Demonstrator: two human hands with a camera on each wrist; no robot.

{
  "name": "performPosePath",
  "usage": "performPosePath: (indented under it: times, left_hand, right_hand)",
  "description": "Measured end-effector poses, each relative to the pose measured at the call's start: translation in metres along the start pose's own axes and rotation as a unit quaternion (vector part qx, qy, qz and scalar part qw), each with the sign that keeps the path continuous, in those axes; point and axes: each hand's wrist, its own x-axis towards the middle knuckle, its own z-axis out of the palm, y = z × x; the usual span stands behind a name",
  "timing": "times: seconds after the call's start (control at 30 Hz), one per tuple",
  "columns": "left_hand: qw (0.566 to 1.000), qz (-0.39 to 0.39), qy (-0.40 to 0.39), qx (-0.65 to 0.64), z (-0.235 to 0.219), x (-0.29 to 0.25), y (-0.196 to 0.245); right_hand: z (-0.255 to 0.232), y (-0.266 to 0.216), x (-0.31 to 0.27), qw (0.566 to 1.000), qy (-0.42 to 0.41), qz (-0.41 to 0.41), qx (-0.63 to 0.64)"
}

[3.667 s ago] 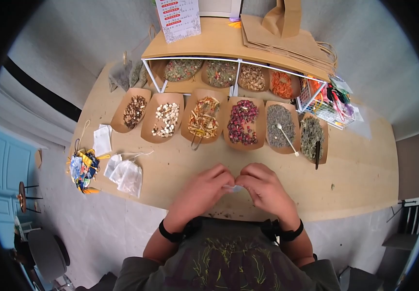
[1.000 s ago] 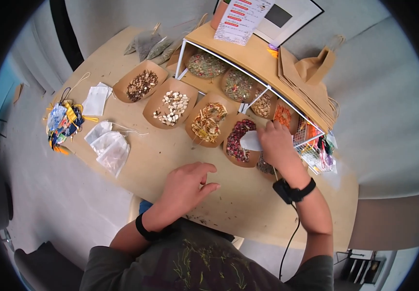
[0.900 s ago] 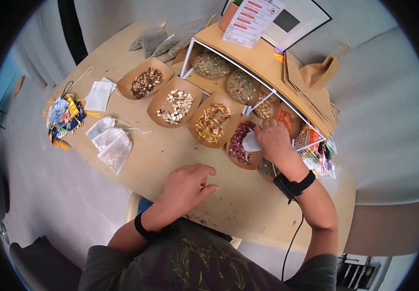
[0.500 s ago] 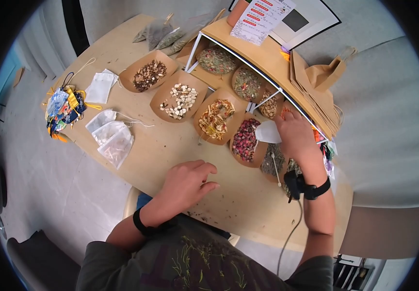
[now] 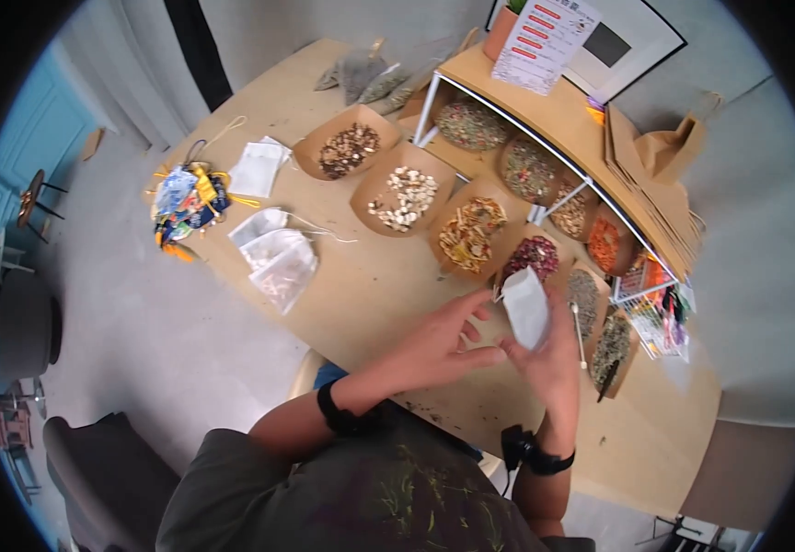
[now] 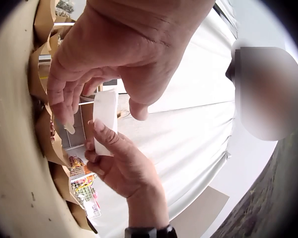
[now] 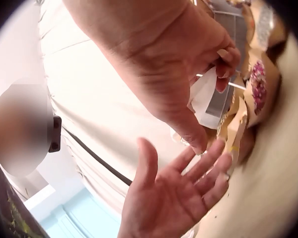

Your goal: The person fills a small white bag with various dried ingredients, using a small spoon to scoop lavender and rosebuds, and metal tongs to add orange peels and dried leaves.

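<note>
A small white pouch (image 5: 526, 308) stands up in my right hand (image 5: 549, 363), gripped between thumb and fingers. In the left wrist view the same pouch (image 6: 105, 111) shows as a flat white piece under the right thumb. My left hand (image 5: 439, 345) is just to its left, fingers spread and slightly bent, holding nothing. Its palm (image 7: 179, 203) shows bare in the right wrist view. Behind the pouch lies a paper tray of dark red dried rosebuds (image 5: 531, 258), partly covered. Beside the right hand is a tray of grey-green dried herb (image 5: 583, 299), with a white spoon (image 5: 579, 336).
More paper trays hold sliced orange-brown peel (image 5: 473, 235), white pieces (image 5: 404, 198) and brown bits (image 5: 350, 150). A low shelf (image 5: 508, 120) stands behind them. White drawstring bags (image 5: 278, 262) and patterned sachets (image 5: 190, 202) lie to the left. A wire basket (image 5: 660, 322) is at right.
My right hand has come back from over the trays toward my body with the white pouch. My left hand has moved right and up beside it. The head view has shifted.
</note>
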Motion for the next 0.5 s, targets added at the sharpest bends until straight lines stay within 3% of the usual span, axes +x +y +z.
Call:
performPosePath:
  times: [0.07, 0.17, 0.23, 0.3, 0.37, 0.5]
  left_hand:
    - [0.991, -0.044, -0.014, -0.123, 0.000, 0.003, 0.001]
    - [0.993, -0.036, 0.019, -0.115, -0.011, 0.007, -0.028]
    - [0.994, -0.046, 0.058, -0.075, -0.044, 0.009, -0.024]
    - [0.988, -0.105, 0.107, 0.031, -0.106, 0.012, 0.005]
    - [0.979, -0.008, 0.196, 0.062, -0.168, 0.015, 0.020]
    - [0.930, -0.037, 0.249, 0.266, -0.308, 0.037, 0.017]
  right_hand:
    - [0.030, 0.010, -0.016, 0.996, -0.021, -0.056, 0.061]
    - [0.042, 0.000, -0.034, 0.987, -0.065, -0.105, 0.107]
    - [0.030, -0.007, -0.041, 0.965, -0.138, -0.013, 0.224]
    - [0.024, 0.007, -0.048, 0.972, -0.116, -0.028, 0.203]
    - [0.018, 0.026, -0.057, 0.978, -0.090, -0.042, 0.181]
    - [0.015, 0.063, -0.081, 0.978, -0.108, 0.012, 0.177]
